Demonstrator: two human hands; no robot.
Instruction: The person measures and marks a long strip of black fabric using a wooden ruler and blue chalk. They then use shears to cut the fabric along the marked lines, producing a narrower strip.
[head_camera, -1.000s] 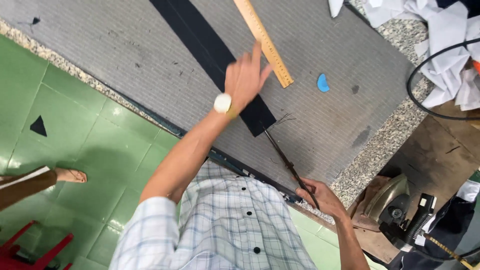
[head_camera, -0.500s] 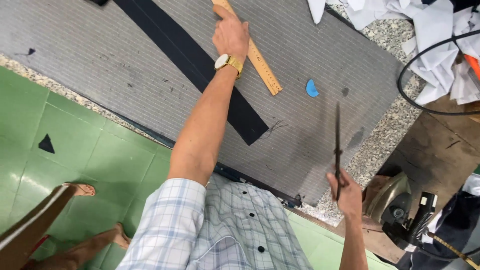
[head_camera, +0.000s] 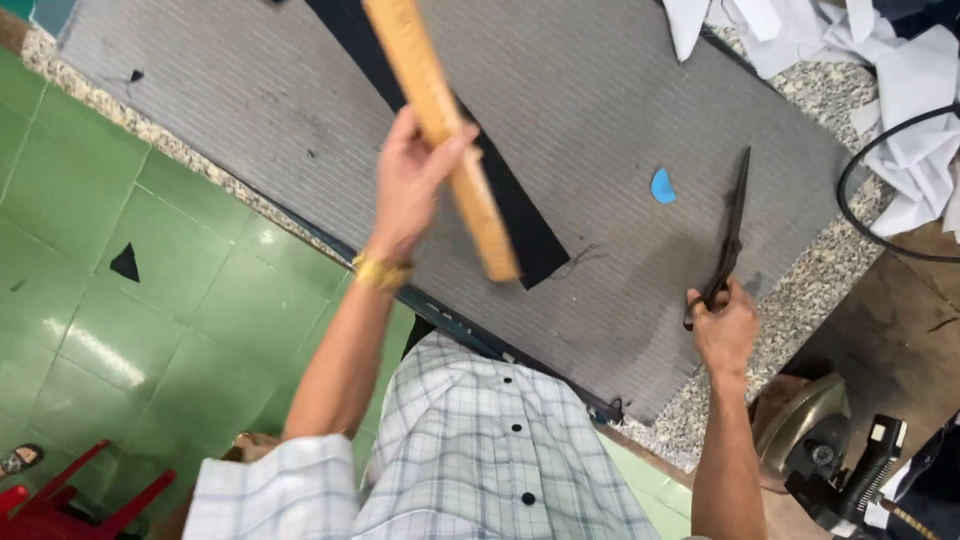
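My left hand (head_camera: 410, 185) grips a long wooden ruler (head_camera: 440, 120) and holds it lifted above the grey ribbed table mat (head_camera: 600, 120). Under the ruler a long black fabric strip (head_camera: 530, 235) lies diagonally on the mat, its cut end near the mat's front edge. My right hand (head_camera: 722, 325) holds dark tailor's scissors (head_camera: 730, 225) by the handles, blades closed and pointing away from me over the mat. A small blue piece of tailor's chalk (head_camera: 662, 186) lies on the mat between the strip and the scissors.
White cloth pieces (head_camera: 890, 70) are heaped at the far right, with a black cable loop (head_camera: 850, 190) over them. The mat rests on a speckled stone counter (head_camera: 800, 310). Green floor tiles (head_camera: 150, 280) lie to the left, a red stool (head_camera: 60, 495) at bottom left.
My left hand has picked the ruler up off the mat and drawn it towards me. My right hand has moved the scissors over the mat, near the chalk.
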